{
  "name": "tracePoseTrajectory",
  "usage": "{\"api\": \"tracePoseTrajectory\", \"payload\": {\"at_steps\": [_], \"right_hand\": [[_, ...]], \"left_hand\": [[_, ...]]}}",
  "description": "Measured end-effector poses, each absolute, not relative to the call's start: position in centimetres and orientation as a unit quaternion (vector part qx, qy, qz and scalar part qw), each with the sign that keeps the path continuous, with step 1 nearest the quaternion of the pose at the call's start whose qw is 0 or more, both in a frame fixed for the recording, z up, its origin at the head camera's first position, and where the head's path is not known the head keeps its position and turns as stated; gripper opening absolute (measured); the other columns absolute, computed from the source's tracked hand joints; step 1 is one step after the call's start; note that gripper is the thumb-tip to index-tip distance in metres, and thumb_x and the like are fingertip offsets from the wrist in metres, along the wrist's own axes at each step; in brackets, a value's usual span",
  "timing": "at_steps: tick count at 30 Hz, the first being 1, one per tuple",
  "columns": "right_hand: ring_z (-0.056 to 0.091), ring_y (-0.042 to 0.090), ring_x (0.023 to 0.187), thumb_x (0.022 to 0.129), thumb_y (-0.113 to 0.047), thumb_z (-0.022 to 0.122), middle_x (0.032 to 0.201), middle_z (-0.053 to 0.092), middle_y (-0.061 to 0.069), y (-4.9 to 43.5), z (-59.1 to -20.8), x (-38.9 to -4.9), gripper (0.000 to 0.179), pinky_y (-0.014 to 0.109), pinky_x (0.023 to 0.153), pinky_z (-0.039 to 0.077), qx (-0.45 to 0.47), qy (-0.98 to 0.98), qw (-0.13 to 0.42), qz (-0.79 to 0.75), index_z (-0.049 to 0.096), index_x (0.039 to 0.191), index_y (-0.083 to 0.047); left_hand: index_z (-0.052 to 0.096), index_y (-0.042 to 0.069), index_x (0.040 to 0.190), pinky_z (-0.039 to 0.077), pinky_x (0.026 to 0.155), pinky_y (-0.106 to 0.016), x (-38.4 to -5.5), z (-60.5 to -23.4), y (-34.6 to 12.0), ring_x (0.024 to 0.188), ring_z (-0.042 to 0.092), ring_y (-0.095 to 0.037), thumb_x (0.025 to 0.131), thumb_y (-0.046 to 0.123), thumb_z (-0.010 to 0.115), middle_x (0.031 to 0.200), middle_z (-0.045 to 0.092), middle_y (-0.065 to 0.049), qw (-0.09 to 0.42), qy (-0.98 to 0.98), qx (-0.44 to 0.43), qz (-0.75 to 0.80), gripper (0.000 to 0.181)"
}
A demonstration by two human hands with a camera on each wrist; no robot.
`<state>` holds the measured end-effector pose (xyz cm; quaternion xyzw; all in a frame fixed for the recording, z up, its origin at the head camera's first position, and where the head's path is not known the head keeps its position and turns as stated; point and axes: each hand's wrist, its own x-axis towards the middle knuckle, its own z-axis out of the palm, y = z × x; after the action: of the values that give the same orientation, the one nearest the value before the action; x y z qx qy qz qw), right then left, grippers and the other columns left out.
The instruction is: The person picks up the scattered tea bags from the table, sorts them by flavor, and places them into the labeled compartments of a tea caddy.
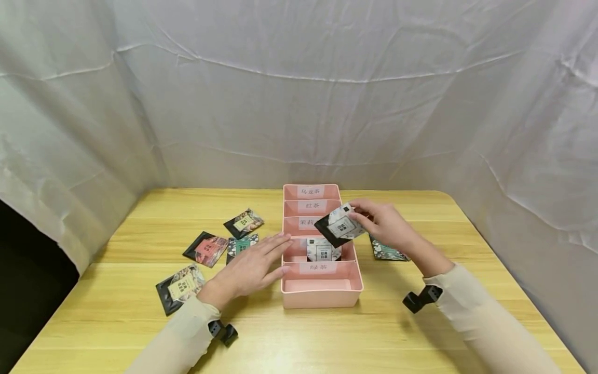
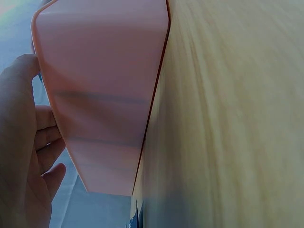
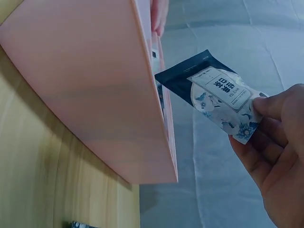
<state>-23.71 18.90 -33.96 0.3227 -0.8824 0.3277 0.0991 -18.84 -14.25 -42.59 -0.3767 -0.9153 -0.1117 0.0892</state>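
My right hand [image 1: 385,223] pinches a white and black tea sachet [image 3: 223,97] by its pale end, tilted above the right rim of a pink divided box [image 1: 322,298]. Another white-labelled sachet [image 1: 324,250] stands in the box's second compartment from the front. My left hand [image 1: 252,267] rests with extended fingers on the box's left rim; in the left wrist view its fingers [image 2: 47,142] lie along that edge. Paper labels with handwriting mark the dividers, and the held sachet partly covers the middle label [image 1: 307,223].
Left of the box lie a red-labelled sachet [image 1: 206,248], two yellow-labelled sachets [image 1: 182,285] and a green-labelled sachet [image 1: 242,244] partly behind the left hand. Another green sachet [image 1: 389,252] lies right of the box, partly under the right hand. A white curtain [image 1: 299,104] hangs behind the wooden table [image 1: 308,343].
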Motion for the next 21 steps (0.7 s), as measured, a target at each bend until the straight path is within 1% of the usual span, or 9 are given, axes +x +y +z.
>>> {"api": "tracePoseTrajectory", "payload": {"at_steps": [4,7,11,15,17,21], "right_hand": [[0.066,0.012,0.077,0.097,-0.018,0.064,0.095,0.072,0.004,18.0,-33.8,-23.7,0.029,0.03,0.064,0.057,0.34,-0.89,0.082,0.293,0.065,0.123,-0.008],[0.066,0.009,0.079,0.097,-0.018,0.064,0.094,0.072,0.0,17.3,-33.7,-23.9,0.028,0.029,0.066,0.056,0.358,-0.889,0.07,0.276,0.065,0.124,-0.012],[0.065,0.007,0.079,0.097,-0.015,0.063,0.095,0.072,-0.002,16.5,-33.7,-24.1,0.028,0.028,0.066,0.055,0.385,-0.885,0.063,0.255,0.064,0.125,-0.012],[0.059,0.004,0.071,0.097,-0.015,0.063,0.099,0.071,-0.002,15.8,-33.9,-24.4,0.028,0.027,0.062,0.051,0.4,-0.884,0.062,0.235,0.065,0.125,-0.013],[0.055,0.003,0.066,0.097,-0.015,0.063,0.098,0.071,-0.003,15.5,-34.1,-24.5,0.027,0.027,0.061,0.049,0.41,-0.882,0.062,0.226,0.066,0.124,-0.013],[0.049,0.002,0.059,0.097,-0.017,0.063,0.087,0.07,-0.006,14.8,-34.5,-24.7,0.028,0.025,0.058,0.047,0.427,-0.879,0.056,0.205,0.067,0.125,-0.013]], "left_hand": [[0.03,0.01,0.154,0.021,0.117,-0.042,-18.7,-42.6,-14.3,0.146,0.022,-0.026,0.103,0.053,0.036,0.158,0.029,-0.011,0.086,-0.917,-0.374,-0.112,0.068],[0.029,0.01,0.154,0.021,0.117,-0.042,-18.7,-42.6,-14.3,0.146,0.022,-0.026,0.103,0.054,0.034,0.158,0.029,-0.011,0.084,-0.917,-0.374,-0.113,0.068],[0.03,0.01,0.154,0.021,0.117,-0.042,-18.7,-42.6,-14.3,0.146,0.022,-0.025,0.103,0.054,0.035,0.158,0.029,-0.01,0.083,-0.917,-0.373,-0.115,0.068],[0.031,0.009,0.154,0.022,0.117,-0.043,-18.7,-42.6,-14.2,0.145,0.024,-0.026,0.103,0.052,0.037,0.158,0.03,-0.011,0.084,-0.915,-0.377,-0.115,0.067],[0.032,0.009,0.153,0.022,0.117,-0.043,-18.7,-42.6,-14.2,0.145,0.025,-0.028,0.103,0.051,0.038,0.157,0.03,-0.011,0.085,-0.914,-0.38,-0.116,0.066],[0.032,0.008,0.153,0.022,0.117,-0.042,-18.8,-42.5,-14.1,0.145,0.025,-0.028,0.103,0.05,0.039,0.157,0.03,-0.012,0.084,-0.914,-0.381,-0.114,0.066]]}}
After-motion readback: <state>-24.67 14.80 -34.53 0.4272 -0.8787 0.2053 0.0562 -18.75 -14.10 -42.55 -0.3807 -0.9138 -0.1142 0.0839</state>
